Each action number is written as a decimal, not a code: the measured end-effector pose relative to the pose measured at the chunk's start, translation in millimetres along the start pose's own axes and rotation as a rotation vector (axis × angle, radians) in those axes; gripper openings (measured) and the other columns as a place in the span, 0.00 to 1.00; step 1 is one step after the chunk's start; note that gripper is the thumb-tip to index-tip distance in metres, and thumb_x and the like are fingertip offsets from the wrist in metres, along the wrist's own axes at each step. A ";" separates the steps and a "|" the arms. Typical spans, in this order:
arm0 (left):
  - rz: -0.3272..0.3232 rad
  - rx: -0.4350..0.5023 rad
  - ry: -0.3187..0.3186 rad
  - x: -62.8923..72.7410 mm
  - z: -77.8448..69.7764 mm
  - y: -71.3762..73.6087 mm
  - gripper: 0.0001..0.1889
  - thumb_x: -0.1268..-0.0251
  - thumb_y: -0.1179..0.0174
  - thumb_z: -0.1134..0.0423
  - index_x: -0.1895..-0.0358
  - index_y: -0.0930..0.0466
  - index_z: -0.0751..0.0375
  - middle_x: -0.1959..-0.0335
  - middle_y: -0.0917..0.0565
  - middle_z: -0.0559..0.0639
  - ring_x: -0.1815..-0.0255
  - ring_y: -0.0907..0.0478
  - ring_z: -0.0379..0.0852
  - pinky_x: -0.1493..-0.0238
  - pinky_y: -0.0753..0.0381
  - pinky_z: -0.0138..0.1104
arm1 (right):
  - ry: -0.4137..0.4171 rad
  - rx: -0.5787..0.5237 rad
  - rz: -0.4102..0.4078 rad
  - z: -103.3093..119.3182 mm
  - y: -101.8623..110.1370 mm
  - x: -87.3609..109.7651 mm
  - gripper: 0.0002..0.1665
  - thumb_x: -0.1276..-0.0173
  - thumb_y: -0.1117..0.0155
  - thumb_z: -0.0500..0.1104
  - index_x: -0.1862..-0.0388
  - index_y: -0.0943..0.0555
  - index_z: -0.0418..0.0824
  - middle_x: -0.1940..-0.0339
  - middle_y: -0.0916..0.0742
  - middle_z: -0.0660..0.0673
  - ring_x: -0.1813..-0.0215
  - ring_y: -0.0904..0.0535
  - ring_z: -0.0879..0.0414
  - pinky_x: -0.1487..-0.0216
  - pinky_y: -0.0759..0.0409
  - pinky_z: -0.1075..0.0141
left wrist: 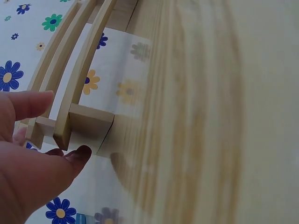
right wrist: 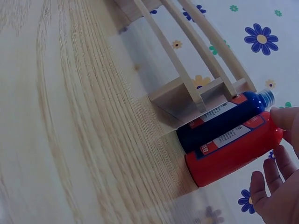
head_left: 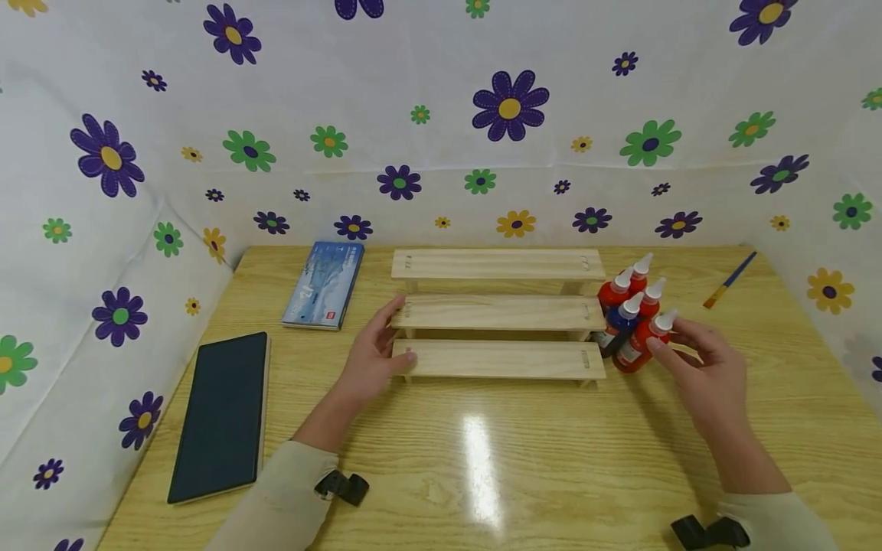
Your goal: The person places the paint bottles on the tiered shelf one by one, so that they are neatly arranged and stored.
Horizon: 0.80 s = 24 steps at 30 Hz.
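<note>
A three-tier wooden rack [head_left: 496, 312] stands on the table. My left hand [head_left: 368, 356] is at its left end, thumb lying on the lowest board and fingers along the board ends. In the left wrist view, that hand's fingertips [left wrist: 81, 154] are right at a board end. Beside the rack's right end, several paint bottles with white nozzle caps are bunched together, most red and one blue paint bottle [head_left: 613, 329]. My right hand [head_left: 713, 375] pinches the nearest red paint bottle [head_left: 637, 348] close below its cap; its other fingers stand apart from it.
A boxed item [head_left: 324, 285] with a blue picture lies left of the rack. Nearer the front left is a dark flat tablet-like board [head_left: 222, 417]. A paintbrush [head_left: 730, 279] lies at the far right. Flower-printed cloth [head_left: 441, 145] borders the back and sides.
</note>
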State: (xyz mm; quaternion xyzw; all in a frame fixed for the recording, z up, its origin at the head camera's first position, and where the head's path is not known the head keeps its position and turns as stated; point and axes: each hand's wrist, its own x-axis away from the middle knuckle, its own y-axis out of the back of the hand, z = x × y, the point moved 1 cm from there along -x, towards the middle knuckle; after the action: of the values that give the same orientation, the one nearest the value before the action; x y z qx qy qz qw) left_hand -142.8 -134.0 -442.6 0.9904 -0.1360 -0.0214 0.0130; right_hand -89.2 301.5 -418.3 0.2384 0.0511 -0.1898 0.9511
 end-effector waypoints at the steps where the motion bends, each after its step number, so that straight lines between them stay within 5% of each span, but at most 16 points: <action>1: 0.002 0.003 -0.001 -0.2 0.4 -0.6 0.45 0.39 0.41 0.85 0.20 0.46 0.52 0.22 0.45 0.52 0.26 0.43 0.56 0.29 0.44 0.49 | 0.004 0.001 -0.003 -0.3 -0.6 -0.2 0.25 0.31 0.31 0.40 0.35 0.20 0.37 0.49 0.20 0.58 0.49 0.25 0.65 0.52 0.26 0.80; 10: -0.015 0.008 0.013 -0.2 4.6 -4.6 0.44 0.39 0.43 0.87 0.21 0.43 0.53 0.27 0.36 0.59 0.33 0.34 0.57 0.39 0.30 0.48 | 0.013 -0.014 -0.013 -1.2 -3.2 -1.5 0.22 0.32 0.30 0.39 0.40 0.19 0.36 0.48 0.19 0.55 0.48 0.25 0.64 0.52 0.26 0.79; 24: -0.034 0.026 0.029 -0.5 7.5 -6.0 0.43 0.38 0.45 0.87 0.22 0.41 0.52 0.26 0.38 0.54 0.36 0.34 0.56 0.44 0.29 0.40 | -0.074 -0.022 -0.018 -4.1 -2.5 -3.0 0.21 0.33 0.29 0.42 0.42 0.20 0.40 0.48 0.20 0.53 0.45 0.26 0.61 0.51 0.26 0.79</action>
State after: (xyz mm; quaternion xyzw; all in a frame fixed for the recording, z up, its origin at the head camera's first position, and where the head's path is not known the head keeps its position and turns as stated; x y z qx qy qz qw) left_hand -142.0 -128.3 -450.2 0.9929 -0.1192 -0.0053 0.0018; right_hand -93.0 302.5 -422.4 0.2205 0.0203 -0.2064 0.9531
